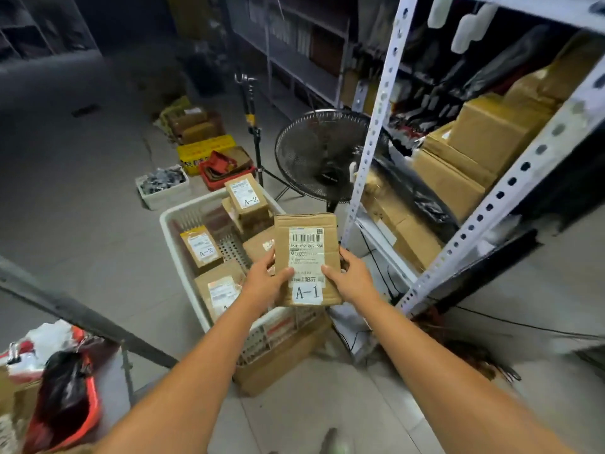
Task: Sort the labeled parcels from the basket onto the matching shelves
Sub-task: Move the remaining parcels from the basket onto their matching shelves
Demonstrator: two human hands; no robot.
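While both hands grasp it, parcel A-1 (306, 257) hangs above the basket's (170, 231) right rim.
Left hand (266, 283) and right hand (348, 278) clasp the lower edges, thumbs on the face. Flat, creased brown cardboard, white barcode label. Basket: white perforated plastic, rectangular, with A-2 boxes (247, 198) inside. Slotted white steel shelf upright (370, 152) just right; round black wire fan (322, 155) beyond. Grey floor (82, 191) lies open to the left.

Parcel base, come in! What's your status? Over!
Left hand and right hand grip the A-1 parcel over the basket. A-2 parcels lie inside. Fan stands beside shelf.
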